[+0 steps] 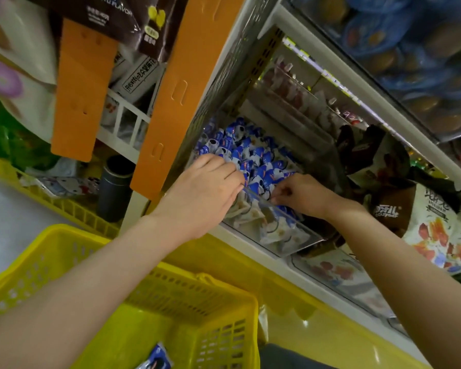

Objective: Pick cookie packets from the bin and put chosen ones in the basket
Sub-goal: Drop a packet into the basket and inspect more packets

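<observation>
Inside the clear bin (pixel 290 235), both hands reach among blue-and-white cookie packets (pixel 261 158): the left hand (pixel 205 193) hides its fingers, grip unreadable, the right hand (pixel 301 193) seemingly pinches one, while another packet (pixel 155 360) lies half cut off in the yellow basket (pixel 224 302) below the bin.

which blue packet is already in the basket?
The lone blue packet at the bottom edge, lying in the yellow basket; all others sit in the clear bin on the shelf.

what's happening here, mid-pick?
A person is reaching into a clear bin of blue-and-white cookie packets on a shop shelf. The left hand lies over the pile, and the right hand pinches at packets near the bin's front rim; whether either has a packet is unclear. The yellow basket below already holds one packet.
</observation>
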Demonstrator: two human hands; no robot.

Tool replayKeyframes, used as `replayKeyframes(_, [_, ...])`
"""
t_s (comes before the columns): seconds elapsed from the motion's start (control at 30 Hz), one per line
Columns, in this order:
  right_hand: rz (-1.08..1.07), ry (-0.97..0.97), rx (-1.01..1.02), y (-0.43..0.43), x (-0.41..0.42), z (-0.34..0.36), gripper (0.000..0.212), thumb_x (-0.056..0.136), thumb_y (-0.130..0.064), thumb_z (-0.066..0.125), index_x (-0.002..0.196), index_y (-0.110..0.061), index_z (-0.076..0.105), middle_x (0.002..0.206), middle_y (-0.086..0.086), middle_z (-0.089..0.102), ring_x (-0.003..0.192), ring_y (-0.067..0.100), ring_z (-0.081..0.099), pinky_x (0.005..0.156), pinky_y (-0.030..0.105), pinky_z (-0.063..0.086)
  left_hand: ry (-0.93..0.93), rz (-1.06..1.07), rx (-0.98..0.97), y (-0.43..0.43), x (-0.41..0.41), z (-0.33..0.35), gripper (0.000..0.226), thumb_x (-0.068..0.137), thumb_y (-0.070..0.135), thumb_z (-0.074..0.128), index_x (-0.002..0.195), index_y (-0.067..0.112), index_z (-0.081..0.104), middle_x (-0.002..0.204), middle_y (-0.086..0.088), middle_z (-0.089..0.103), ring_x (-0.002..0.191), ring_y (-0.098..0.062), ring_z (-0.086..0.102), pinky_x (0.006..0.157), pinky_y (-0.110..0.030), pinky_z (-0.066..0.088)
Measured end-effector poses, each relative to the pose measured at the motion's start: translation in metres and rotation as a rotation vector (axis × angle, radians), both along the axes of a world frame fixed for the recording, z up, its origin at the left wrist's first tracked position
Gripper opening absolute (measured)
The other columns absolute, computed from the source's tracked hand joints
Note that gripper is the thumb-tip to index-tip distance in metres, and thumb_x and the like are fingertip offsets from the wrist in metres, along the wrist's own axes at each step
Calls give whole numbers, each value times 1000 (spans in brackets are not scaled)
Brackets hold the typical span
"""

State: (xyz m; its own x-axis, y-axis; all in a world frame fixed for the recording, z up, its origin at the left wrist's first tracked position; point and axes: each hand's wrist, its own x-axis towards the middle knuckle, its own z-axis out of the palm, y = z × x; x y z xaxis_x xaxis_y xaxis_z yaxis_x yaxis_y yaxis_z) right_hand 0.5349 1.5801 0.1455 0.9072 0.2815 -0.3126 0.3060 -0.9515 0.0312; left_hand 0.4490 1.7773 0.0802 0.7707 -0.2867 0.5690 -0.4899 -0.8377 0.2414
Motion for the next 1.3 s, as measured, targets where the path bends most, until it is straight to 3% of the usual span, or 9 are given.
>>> replayKeyframes(0.23, [-95,-505,340,3,-35,22,10,93,-21,52,87,-24,60,89,-9,57,79,6,53,74,23,42,125,-38,-169,-8,-12,12,30,98,29,31,120,21,51,118,3,54,112,-15,42,99,-25,19])
replayKeyframes(0.4, [101,-785,705,10,-88,32,11,91,-14,54,92,-24,59,91,-8,54,78,-3,50,74,4,40,238,-61,-438,-25,-42,23,32,96,31,38,127,23,42,122,8,44,112,-5,39,90,-20,29])
replayKeyframes(0.57, [176,-561,822,18,-131,-3,7,87,-10,59,90,-13,65,84,-11,53,80,-1,53,73,12,44,553,-65,-730,-24,-67,19,17,92,38,47,103,25,47,96,9,55,84,-5,54,69,-17,41])
replayKeyframes(0.67, [90,-387,923,24,-145,-34,8,87,-8,60,87,-12,66,83,-11,56,78,0,55,74,17,48,760,-116,-823,-19,-78,5,16,91,30,51,96,16,54,86,-4,65,80,-19,61,75,-31,48])
replayKeyframes(0.77, [-103,-154,1101,32,-152,-53,15,88,-7,59,83,-21,63,84,-3,62,77,9,60,74,31,55,811,-106,-890,-15,-84,-8,8,90,15,56,97,13,58,81,2,63,74,-10,60,68,-17,46])
replayKeyframes(0.93, [-409,311,1254,36,-160,-76,10,92,-11,54,99,-10,61,87,3,62,71,5,59,65,17,53,913,-20,-858,-10,-88,-35,8,87,10,59,92,14,55,92,-5,64,89,-21,62,80,-35,50])
replayKeyframes(1.1, [-527,386,1258,37,-160,-89,12,91,-13,56,96,-5,63,86,8,62,71,9,55,60,14,45,977,-13,-938,-16,-95,-50,20,84,1,61,87,20,53,91,-6,64,89,-22,62,80,-38,51])
replayKeyframes(1.2, [-521,383,1264,45,-161,-96,10,90,-12,56,91,-6,64,80,8,61,67,8,55,56,12,45,983,55,-1027,-19,-97,-51,6,86,13,61,89,11,56,89,-14,66,82,-21,61,74,-37,49])
replayKeyframes(1.3, [-425,265,1189,47,-161,-99,8,88,-16,61,85,-10,65,76,3,64,67,9,57,59,18,47,948,119,-1158,-21,-97,-49,17,91,20,54,82,5,55,78,-17,61,74,-20,57,64,-31,43])
